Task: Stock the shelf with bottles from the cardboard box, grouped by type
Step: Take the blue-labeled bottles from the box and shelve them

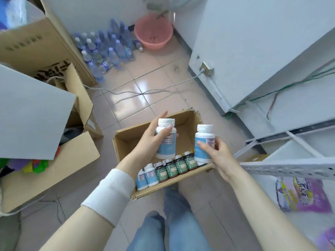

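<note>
Each hand, left hand [151,140] and right hand [218,153], grips one white bottle above the cardboard box [126,140], where small bottles [170,169], maybe nine, stand in a row.

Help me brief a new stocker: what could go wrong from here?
Both hands are full: the left hand grips the left bottle, the right hand the right bottle; either could slip onto the green-labelled bottles in the cardboard box. The small blue-labelled bottles look similar and might get shelved with the large ones.
</note>
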`<state>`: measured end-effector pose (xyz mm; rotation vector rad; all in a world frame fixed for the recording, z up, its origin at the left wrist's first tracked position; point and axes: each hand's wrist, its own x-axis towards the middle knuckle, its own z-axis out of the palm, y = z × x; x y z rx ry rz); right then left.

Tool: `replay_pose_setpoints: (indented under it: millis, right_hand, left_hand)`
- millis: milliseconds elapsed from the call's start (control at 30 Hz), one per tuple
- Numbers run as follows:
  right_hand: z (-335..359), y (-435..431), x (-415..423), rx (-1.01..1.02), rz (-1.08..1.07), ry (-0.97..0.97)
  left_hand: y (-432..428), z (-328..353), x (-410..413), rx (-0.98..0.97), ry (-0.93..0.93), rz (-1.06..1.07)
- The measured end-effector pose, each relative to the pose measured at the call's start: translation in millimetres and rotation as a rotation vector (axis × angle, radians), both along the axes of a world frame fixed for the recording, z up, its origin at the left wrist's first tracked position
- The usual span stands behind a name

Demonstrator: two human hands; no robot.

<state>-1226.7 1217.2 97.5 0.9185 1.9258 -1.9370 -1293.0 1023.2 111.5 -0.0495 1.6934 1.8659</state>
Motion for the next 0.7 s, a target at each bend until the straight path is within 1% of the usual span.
replay_pose_setpoints:
  millis: [133, 200, 267, 433, 567, 700]
  right_hand:
    - [56, -3, 77, 0.007, -0.222, 0.123]
    - [84, -4, 118, 0.031, -0.309, 0.152]
    - [116, 0, 155, 0.075, -0.384, 0.197]
    - [188, 24, 255, 0.196, -0.484, 0.315]
    - [234, 49, 341, 0.215, -0.645, 0.418]
    - [269, 81, 450, 0.293, -0.724, 0.402]
  left_hand:
    - [25, 49, 48, 0.132, -0.009, -0.099]
    - [36, 78, 76, 0.175, -0.033, -0.173]
    - [48, 111, 103, 0.195, -0.017, -0.262]
    - [97, 186, 176, 0.190, 0.127, -0.480]
    - [152, 237, 248, 0.271, 0.241, -0.588]
    - [214, 278, 344, 0.367, 0.318, -0.684]
